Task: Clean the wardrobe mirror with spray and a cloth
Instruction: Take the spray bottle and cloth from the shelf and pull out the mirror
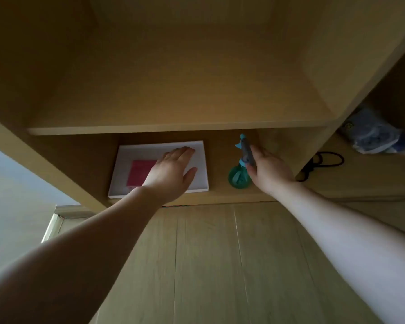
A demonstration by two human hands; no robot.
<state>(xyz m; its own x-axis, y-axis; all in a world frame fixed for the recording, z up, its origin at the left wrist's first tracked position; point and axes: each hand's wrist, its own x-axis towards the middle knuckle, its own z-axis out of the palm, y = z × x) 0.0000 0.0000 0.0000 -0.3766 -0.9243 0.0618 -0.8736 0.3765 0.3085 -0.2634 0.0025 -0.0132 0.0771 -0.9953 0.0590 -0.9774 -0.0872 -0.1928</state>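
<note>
Green spray bottle (238, 176) stands on the lower shelf (220, 197) right of the white tray (124, 164); our right hand (269, 167) is at its neck, its grip hidden from us, and our left hand (171, 174) is flat, holding nothing, over what looks like the pink cloth (139, 174), so a loose lift could topple it.

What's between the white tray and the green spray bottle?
Only bare wooden shelf between the white tray and the spray bottle; the head view shows it.

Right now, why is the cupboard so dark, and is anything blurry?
Head view: the cupboard shelf sits in dim shadow; the white tray is brightest; the spray bottle gripped by the right hand and the plastic bag look slightly smeared; the wide lens bends the straight edges.
</note>
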